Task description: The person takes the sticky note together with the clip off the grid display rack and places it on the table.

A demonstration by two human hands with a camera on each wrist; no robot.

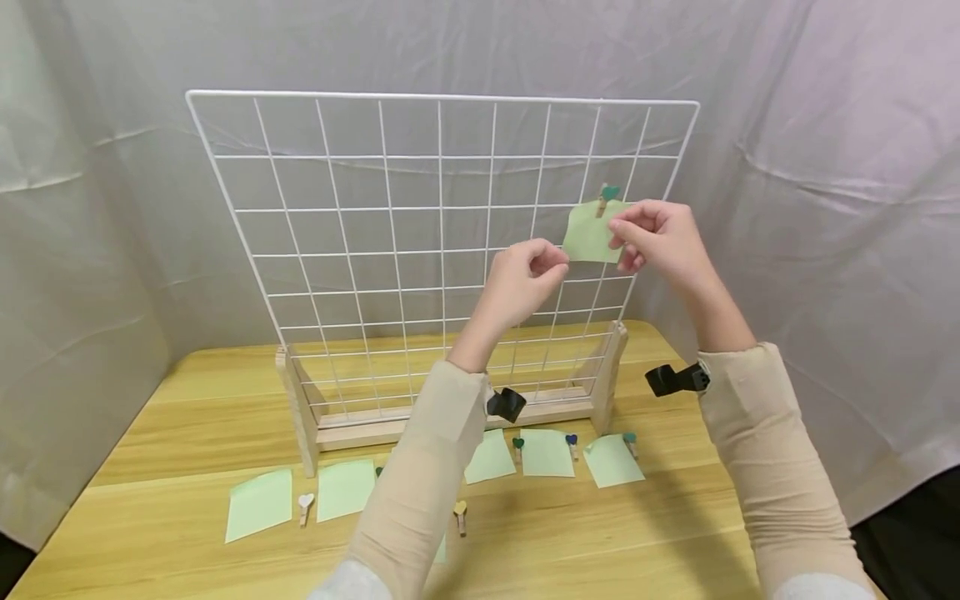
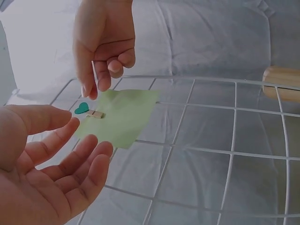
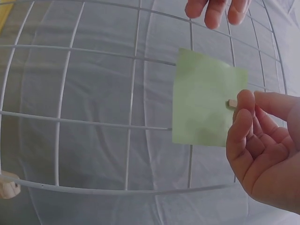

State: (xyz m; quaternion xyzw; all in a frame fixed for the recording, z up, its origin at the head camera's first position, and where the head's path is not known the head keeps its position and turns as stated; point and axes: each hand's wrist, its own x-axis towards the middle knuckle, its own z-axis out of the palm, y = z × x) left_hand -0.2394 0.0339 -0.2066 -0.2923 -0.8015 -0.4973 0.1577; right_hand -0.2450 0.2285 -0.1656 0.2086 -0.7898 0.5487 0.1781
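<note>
A pale green sticky note (image 1: pixel 585 235) hangs on the upper right of a white wire grid (image 1: pixel 440 208), with a small wooden clothespin (image 1: pixel 601 207) bearing a teal heart at its top edge. My left hand (image 1: pixel 522 279) is by the note's lower left corner; in the left wrist view its fingers are loosely bent and apart, with nothing between them. At the note's right edge is my right hand (image 1: pixel 663 246), thumb and index finger close together in front of the paper. In the right wrist view these fingers hide most of the clothespin (image 3: pixel 231 103).
Wooden feet (image 1: pixel 297 408) hold the grid on a wood-grain table (image 1: pixel 172 467). Several green notes (image 1: pixel 258 504) lie in front of it, with heart clothespins beside them, such as a white one (image 1: pixel 304 508) and a yellow one (image 1: pixel 461 517). Grey cloth (image 1: pixel 810 250) hangs behind.
</note>
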